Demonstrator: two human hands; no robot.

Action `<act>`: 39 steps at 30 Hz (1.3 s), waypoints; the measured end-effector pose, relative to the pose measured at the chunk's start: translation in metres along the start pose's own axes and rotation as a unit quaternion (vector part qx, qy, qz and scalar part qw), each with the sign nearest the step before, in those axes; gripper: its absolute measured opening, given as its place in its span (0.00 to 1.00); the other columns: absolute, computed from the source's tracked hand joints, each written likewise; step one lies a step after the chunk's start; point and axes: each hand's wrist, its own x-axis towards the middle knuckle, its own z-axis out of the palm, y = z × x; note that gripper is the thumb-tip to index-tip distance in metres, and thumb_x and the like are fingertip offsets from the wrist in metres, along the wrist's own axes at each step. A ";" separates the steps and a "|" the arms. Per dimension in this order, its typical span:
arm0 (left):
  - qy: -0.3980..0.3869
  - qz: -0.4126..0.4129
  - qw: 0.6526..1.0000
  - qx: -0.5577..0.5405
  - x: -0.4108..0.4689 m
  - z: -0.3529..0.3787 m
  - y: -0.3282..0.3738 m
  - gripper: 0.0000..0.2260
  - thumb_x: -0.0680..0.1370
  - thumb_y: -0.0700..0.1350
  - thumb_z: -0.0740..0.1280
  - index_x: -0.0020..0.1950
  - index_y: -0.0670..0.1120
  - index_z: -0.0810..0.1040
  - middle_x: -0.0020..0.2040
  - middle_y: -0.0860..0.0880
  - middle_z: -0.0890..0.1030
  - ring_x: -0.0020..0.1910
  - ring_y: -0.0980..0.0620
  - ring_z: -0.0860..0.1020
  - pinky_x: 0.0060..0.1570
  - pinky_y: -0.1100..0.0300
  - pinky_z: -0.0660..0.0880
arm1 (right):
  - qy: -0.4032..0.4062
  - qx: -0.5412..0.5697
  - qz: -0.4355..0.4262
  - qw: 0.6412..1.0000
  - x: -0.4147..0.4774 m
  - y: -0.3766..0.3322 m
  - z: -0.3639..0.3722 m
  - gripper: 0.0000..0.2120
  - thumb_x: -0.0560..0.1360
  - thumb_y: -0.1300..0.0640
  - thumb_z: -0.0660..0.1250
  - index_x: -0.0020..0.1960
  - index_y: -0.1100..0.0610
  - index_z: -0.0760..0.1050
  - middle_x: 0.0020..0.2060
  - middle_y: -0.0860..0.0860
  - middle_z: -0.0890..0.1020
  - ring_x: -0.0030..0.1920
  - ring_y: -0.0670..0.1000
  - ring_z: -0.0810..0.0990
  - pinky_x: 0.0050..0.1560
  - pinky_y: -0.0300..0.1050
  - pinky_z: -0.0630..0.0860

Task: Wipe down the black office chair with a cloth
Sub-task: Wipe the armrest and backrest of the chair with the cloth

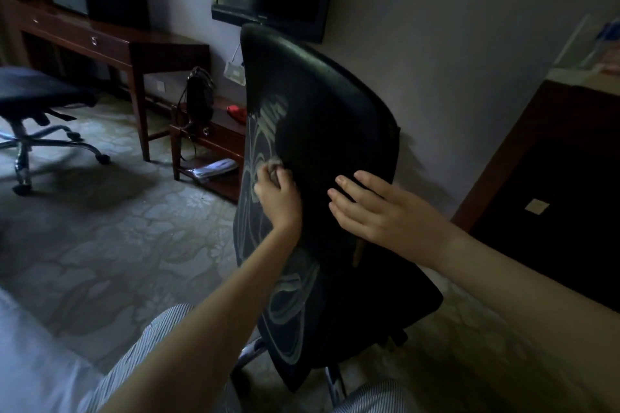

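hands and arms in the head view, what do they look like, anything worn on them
Both forearms are bare up to the frame edge, no sleeves in sight. The left hand and right hand show no gloves, rings, watch or bracelets. Nails are short and unpainted. Striped fabric shows at the bottom of the frame, below the arms.

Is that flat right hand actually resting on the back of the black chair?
Touching. The head view shows the right hand laid flat, fingers spread, on the chair backrest, with no gap visible beneath the palm.

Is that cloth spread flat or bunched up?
Bunched up: only a small grey wad of the cloth shows, above the closed left hand on the chair back.
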 end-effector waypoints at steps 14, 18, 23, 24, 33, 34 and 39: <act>-0.040 0.241 0.968 -0.056 -0.057 0.011 0.066 0.10 0.79 0.37 0.61 0.58 0.35 0.72 0.51 0.43 0.69 0.46 0.77 0.67 0.45 0.83 0.62 | -0.233 0.166 0.201 0.937 0.027 -0.013 -0.070 0.21 0.76 0.49 0.57 0.61 0.61 0.75 0.61 0.60 0.76 0.67 0.61 0.68 0.71 0.57 0.56; -0.032 0.343 0.937 -0.064 -0.028 0.010 0.097 0.13 0.76 0.42 0.59 0.55 0.35 0.74 0.49 0.40 0.72 0.49 0.73 0.67 0.48 0.80 0.63 | -0.083 0.153 0.283 0.943 0.023 -0.008 -0.036 0.16 0.76 0.54 0.57 0.55 0.62 0.77 0.58 0.60 0.79 0.62 0.61 0.75 0.64 0.52 0.63; -0.043 0.389 0.919 -0.040 -0.013 0.017 0.099 0.09 0.76 0.42 0.59 0.56 0.45 0.70 0.52 0.47 0.67 0.45 0.61 0.68 0.50 0.75 0.66 | -0.104 0.037 0.231 0.967 0.011 -0.008 -0.012 0.20 0.75 0.50 0.59 0.62 0.58 0.73 0.66 0.57 0.74 0.68 0.59 0.62 0.69 0.52 0.56; -0.044 0.400 0.915 -0.034 -0.013 0.019 0.096 0.09 0.76 0.43 0.59 0.56 0.47 0.68 0.52 0.48 0.67 0.46 0.60 0.67 0.50 0.75 0.66 | -0.098 0.017 0.234 0.967 0.009 -0.009 -0.011 0.20 0.74 0.50 0.58 0.63 0.58 0.72 0.66 0.57 0.73 0.68 0.59 0.62 0.69 0.52 0.55; 0.017 0.127 0.992 -0.009 0.016 0.026 0.042 0.13 0.80 0.43 0.58 0.63 0.42 0.71 0.57 0.39 0.69 0.51 0.48 0.71 0.50 0.64 0.66 | -0.079 -0.050 0.229 0.969 -0.004 -0.012 -0.004 0.20 0.77 0.53 0.51 0.66 0.59 0.66 0.68 0.56 0.71 0.69 0.58 0.62 0.70 0.53 0.52; 0.016 0.094 0.995 -0.004 0.016 0.024 0.036 0.13 0.80 0.42 0.58 0.64 0.42 0.70 0.58 0.38 0.69 0.53 0.45 0.72 0.50 0.64 0.65 | -0.075 -0.052 0.225 0.970 -0.004 -0.012 -0.004 0.20 0.77 0.53 0.51 0.66 0.59 0.66 0.68 0.56 0.71 0.69 0.58 0.62 0.70 0.53 0.54; -0.019 -0.002 1.000 0.015 -0.024 0.017 0.017 0.13 0.81 0.44 0.56 0.65 0.44 0.67 0.61 0.40 0.66 0.51 0.43 0.71 0.43 0.66 0.60 | -0.060 -0.056 0.223 0.971 -0.002 -0.012 -0.004 0.20 0.76 0.51 0.54 0.65 0.58 0.67 0.68 0.55 0.72 0.68 0.57 0.63 0.68 0.52 0.58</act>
